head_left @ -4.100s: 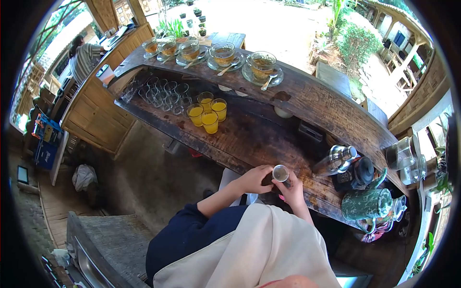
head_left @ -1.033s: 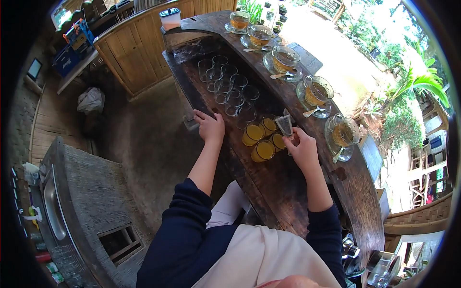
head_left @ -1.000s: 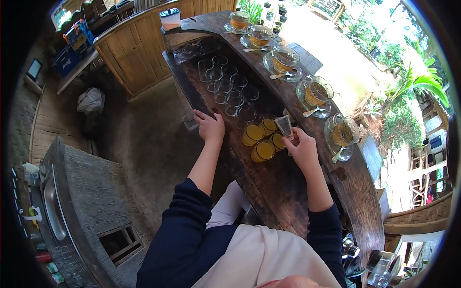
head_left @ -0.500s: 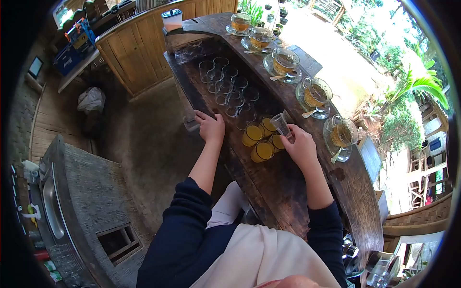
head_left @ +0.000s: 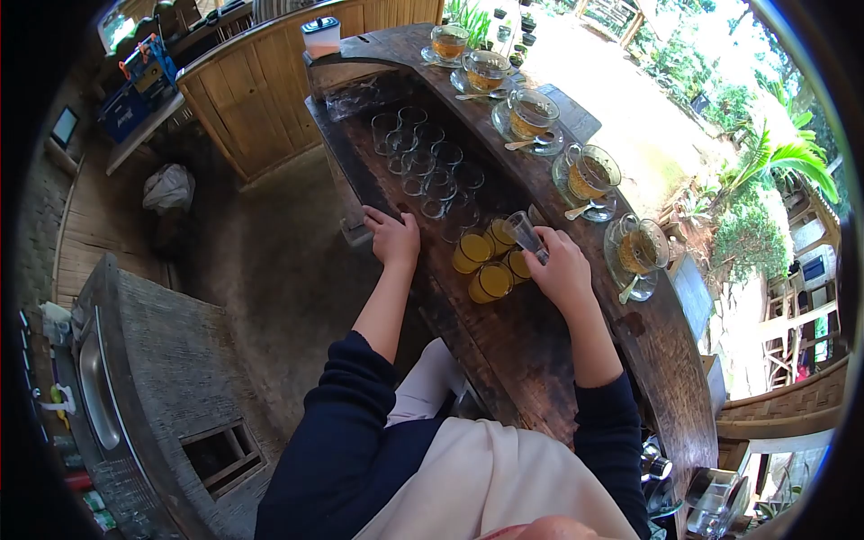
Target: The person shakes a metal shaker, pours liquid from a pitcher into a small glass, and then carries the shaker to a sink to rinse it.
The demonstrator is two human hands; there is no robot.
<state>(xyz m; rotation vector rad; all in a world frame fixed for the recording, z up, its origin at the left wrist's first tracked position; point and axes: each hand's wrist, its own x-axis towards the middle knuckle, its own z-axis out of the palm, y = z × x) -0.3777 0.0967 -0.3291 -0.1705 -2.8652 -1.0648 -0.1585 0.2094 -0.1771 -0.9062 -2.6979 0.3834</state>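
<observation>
My right hand (head_left: 562, 267) holds a small clear drinking glass (head_left: 522, 231), tilted, just above and beside several glasses of yellow-orange drink (head_left: 492, 282) grouped on the lower wooden counter (head_left: 504, 360). No drink shows in the held glass. My left hand (head_left: 394, 239) is closed on the counter's near edge, its thumb on the upper side; its other fingers are partly hidden. Beyond it, several empty clear glasses (head_left: 418, 162) stand close together on the dark part of the counter.
Along the raised wooden ledge (head_left: 540, 184) stand several glass cups of amber drink (head_left: 589, 175) on saucers with spoons. A lidded plastic container (head_left: 321, 38) sits at the far end. Metal ware (head_left: 657, 466) is at lower right. A sink unit (head_left: 101, 387) stands at left.
The glass in my right hand has tilted a little more and shifted slightly left. My left hand stays at the counter edge.
</observation>
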